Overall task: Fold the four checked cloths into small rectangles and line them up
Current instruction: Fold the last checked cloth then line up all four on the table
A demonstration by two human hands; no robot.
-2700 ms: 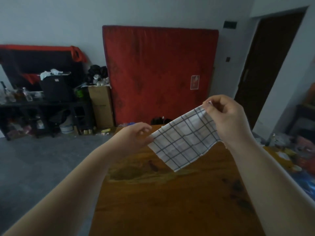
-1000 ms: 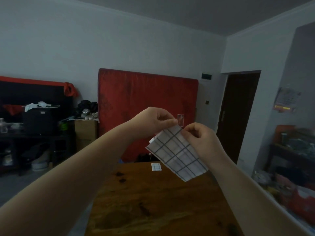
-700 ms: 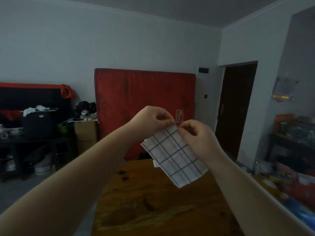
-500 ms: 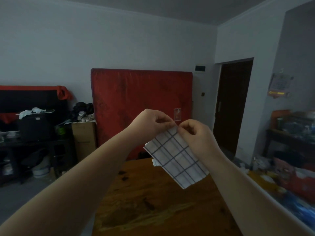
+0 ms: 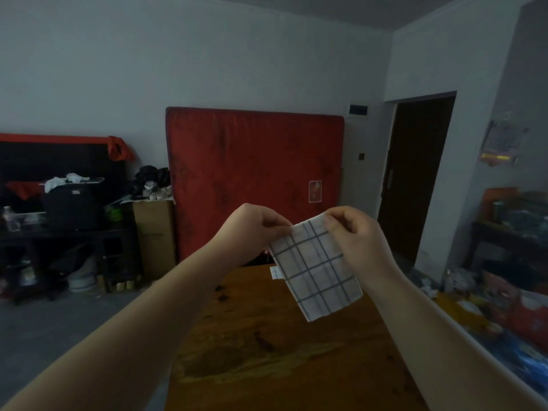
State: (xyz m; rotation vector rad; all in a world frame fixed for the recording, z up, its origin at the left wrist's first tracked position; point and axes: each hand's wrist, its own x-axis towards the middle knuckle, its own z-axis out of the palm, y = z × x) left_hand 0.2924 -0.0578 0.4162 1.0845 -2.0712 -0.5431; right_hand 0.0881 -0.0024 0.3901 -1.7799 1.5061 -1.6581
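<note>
Checked cloth [image 5: 315, 269] hangs above the table [image 5: 267, 336], long axis down-right, top corners pinched by left hand [image 5: 256, 226] and right hand [image 5: 354, 237].

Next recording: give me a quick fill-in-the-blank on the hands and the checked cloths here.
1. The left hand and right hand pinch a folded white cloth with dark checks, which is held in the air and does ____ touch the brown wooden table.
2. A smaller folded checked cloth lies flat ____ the table, at its far end.
3. The big upright mattress behind is ____.
Missing: not; on; red.
</note>
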